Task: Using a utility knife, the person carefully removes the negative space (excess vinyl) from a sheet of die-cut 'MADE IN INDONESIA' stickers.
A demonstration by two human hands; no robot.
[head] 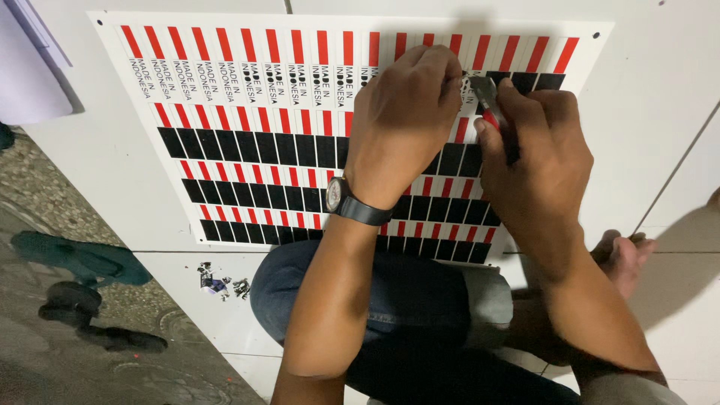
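Head view: the sticker sheet (247,127), rows of red and black labels on white backing, lies flat on the white tiled floor (660,112). The left hand (401,124) presses down on the sheet's upper right part, fingers curled together onto the labels. The right hand (536,161) has its grip clamped on a small red-handled cutting tool (489,101), whose tip meets the sheet just beside the left fingertips. Working well here likely means holding the sheet flat close to the tip and keeping the tool shallow. Small peeled scraps (220,283) lie on the floor near the knee (375,292).
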